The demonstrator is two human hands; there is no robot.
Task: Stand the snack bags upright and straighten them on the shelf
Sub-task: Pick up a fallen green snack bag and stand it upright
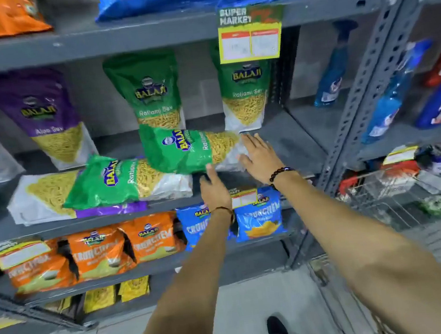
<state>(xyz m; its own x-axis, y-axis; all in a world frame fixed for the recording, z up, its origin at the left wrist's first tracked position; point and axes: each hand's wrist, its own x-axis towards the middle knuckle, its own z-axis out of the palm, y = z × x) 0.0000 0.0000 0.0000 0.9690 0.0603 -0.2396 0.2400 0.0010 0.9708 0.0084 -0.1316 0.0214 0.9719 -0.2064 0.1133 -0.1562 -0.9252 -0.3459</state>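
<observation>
On the big grey shelf in front of the person, many snack bags sit in rows. At the back, two green bags stand up tall: one in the middle and one on the right, just under a yellow price tag. A purple bag leans at the back on the left.

In front, some bags have fallen over. A tipped green bag lies on its side, with its clear end pointing right. It rests partly on another green bag lying flat to its left. That one sits on top of a purple bag lying down.

The shelf below holds orange bags and blue bags, all standing.

Both arms reach out to the tipped green bag. The right hand is flat, its fingers spread out, and it touches the clear right end of that bag. It is not gripping anything. There is a dark bead band on that wrist. The left hand is open too, with its fingers close together. Its fingertips meet the bottom edge of the same bag, near the front of the shelf. A thin band goes around that wrist.

Down on the floor, a dark shoe shows.
</observation>
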